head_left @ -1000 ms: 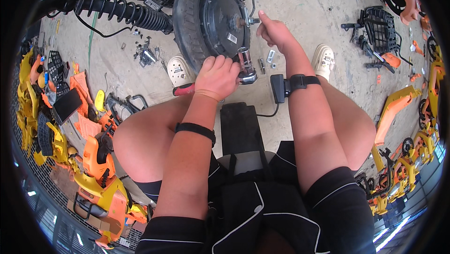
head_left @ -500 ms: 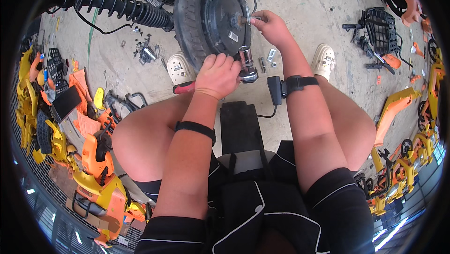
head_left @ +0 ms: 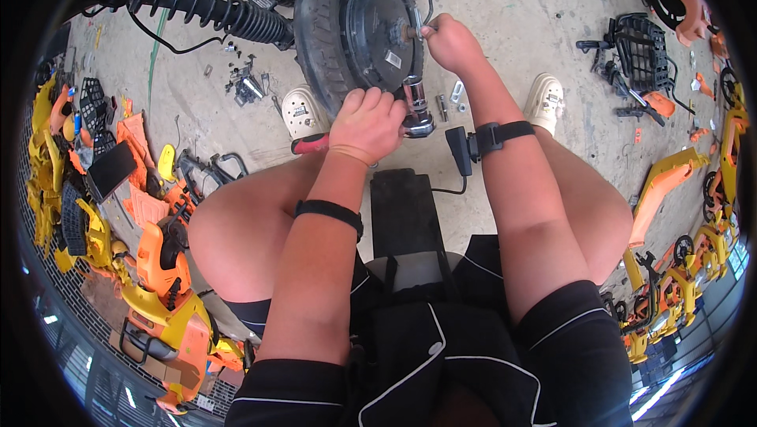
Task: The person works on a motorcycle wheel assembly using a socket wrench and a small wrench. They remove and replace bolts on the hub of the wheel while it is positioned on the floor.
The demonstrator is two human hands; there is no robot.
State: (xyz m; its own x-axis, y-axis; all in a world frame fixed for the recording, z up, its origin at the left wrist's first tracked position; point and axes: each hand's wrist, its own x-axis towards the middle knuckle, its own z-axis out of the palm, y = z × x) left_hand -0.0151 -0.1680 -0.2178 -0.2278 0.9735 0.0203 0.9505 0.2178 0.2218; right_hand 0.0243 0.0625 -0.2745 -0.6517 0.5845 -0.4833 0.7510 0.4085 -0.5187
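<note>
A black hub-motor wheel with a grooved tyre stands upright ahead of me. My left hand is wrapped round a socket wrench, whose red handle sticks out to the left. Its shiny socket points away from me, near the wheel's lower right edge and off the axle. My right hand is closed at the end of the wheel axle, thumb and fingers pinched there. Beside the fingertips, a flat metal piece sits on the axle. Fingers hide whatever small part lies inside the grip.
A coil-spring shock absorber reaches in from the left. Loose hardware lies left of the wheel; a bolt and a small metal plate lie right. A black basket-like part is farther right. Orange and yellow scooter panels line both sides.
My right hand has turned at the axle, its fingers curling into a tighter fist. My left hand and the wrench have hardly shifted.
</note>
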